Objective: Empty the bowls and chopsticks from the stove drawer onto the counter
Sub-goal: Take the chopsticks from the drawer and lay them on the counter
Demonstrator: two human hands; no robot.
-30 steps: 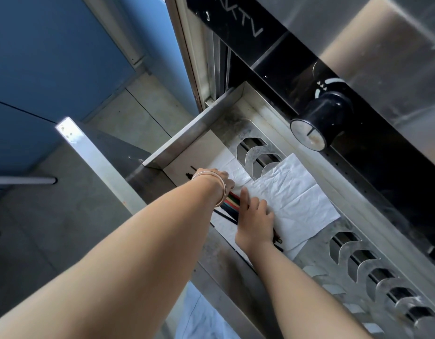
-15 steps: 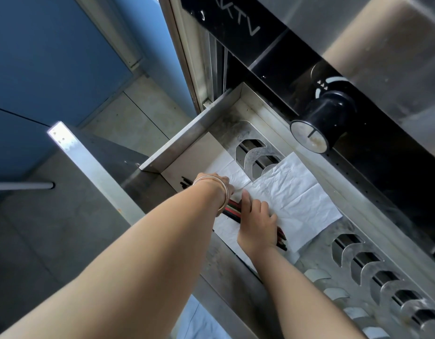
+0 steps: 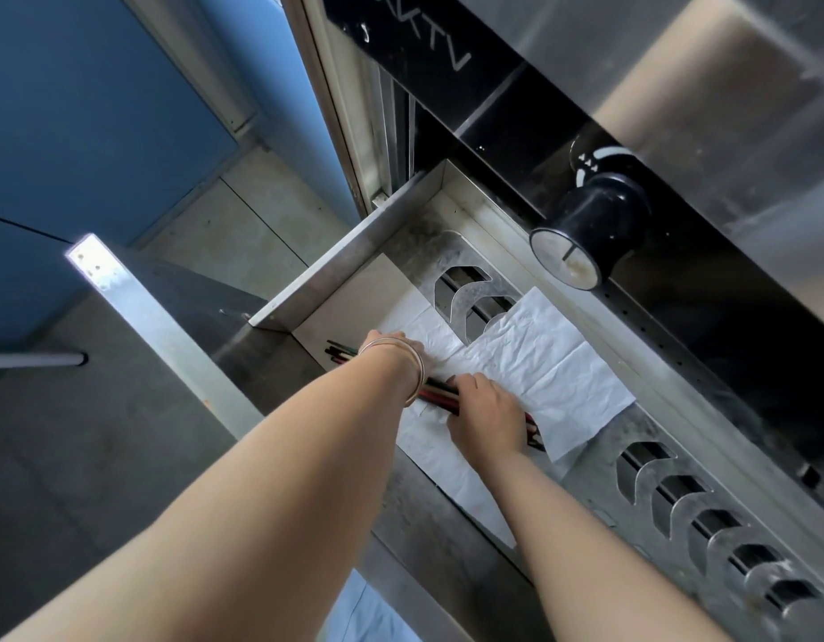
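The steel stove drawer (image 3: pixel 354 252) stands pulled out, lined with crumpled white paper (image 3: pixel 549 359). A bundle of dark and coloured chopsticks (image 3: pixel 440 392) lies along the drawer's front side. My left hand (image 3: pixel 400 347), bangles on its wrist, covers the bundle's left part, with chopstick tips poking out beyond it. My right hand (image 3: pixel 486 412) closes over the bundle's right part, and its ends stick out past my palm. No bowls are in view.
A black stove knob (image 3: pixel 586 234) juts out above the drawer's back edge. Cut-out slots (image 3: pixel 706 507) run along the drawer floor. A steel bar (image 3: pixel 136 317) stands left of the drawer, over a grey tiled floor and a blue wall.
Both hands have drawn the chopsticks together into one bundle, and the right hand's fingers have curled over it. The bundle's left tips now show beyond my left hand.
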